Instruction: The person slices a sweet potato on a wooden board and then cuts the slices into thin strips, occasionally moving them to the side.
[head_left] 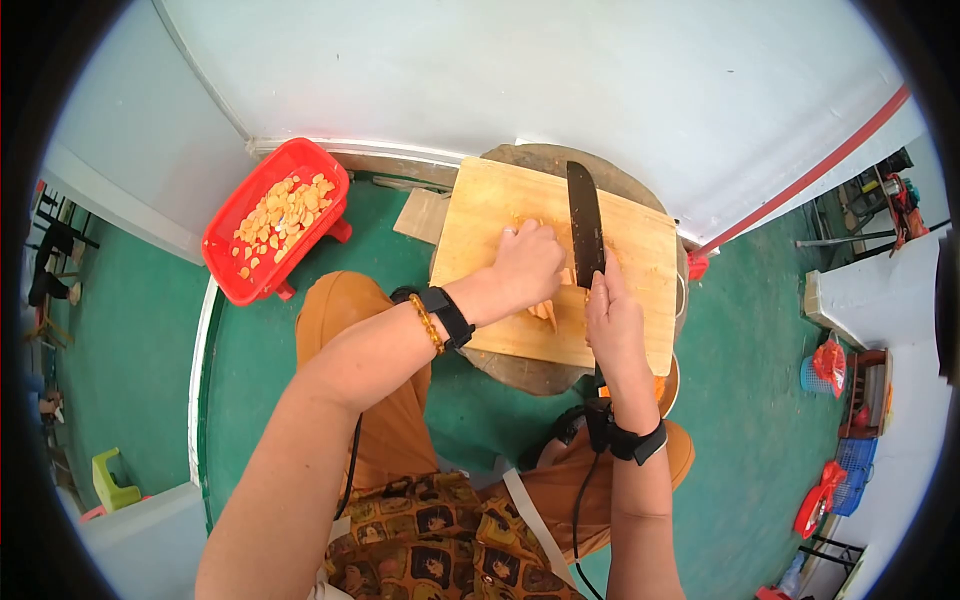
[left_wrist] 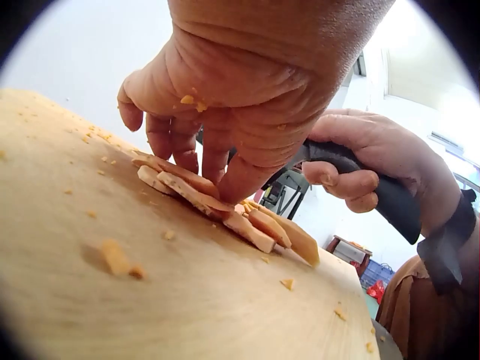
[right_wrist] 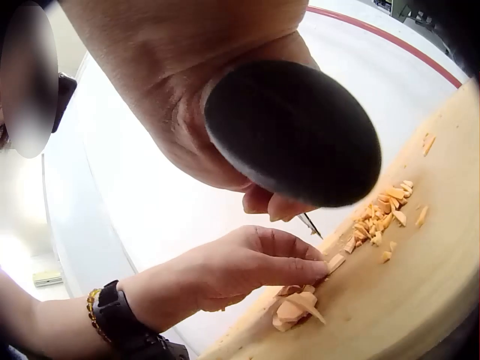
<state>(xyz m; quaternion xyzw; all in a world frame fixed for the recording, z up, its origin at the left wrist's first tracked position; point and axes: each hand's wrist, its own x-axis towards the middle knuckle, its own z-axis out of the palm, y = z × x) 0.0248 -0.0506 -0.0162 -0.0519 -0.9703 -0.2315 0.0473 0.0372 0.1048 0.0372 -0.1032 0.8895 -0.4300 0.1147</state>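
A wooden cutting board (head_left: pixel 495 190) lies in front of the person, with pale orange vegetable slices (left_wrist: pixel 195 196) near its middle. My left hand (head_left: pixel 522 262) reaches down over these slices, and its bent fingers and thumb hold them against the board. In my right hand (head_left: pixel 615 318) is a kitchen knife (head_left: pixel 584 215), gripped by its black handle (right_wrist: pixel 292 135). The dark blade points away from the person, close to the right of the left fingers. Small chopped pieces (right_wrist: pixel 375 217) are heaped on the board on the blade's far side.
Beneath the board is a round wooden stump (head_left: pixel 515 372). A red plastic basin (head_left: pixel 222 262) of orange slices stands on the green floor at left. A white wall (head_left: pixel 480 70) rises behind the board. Part of a bowl (head_left: pixel 671 385) shows near the right knee.
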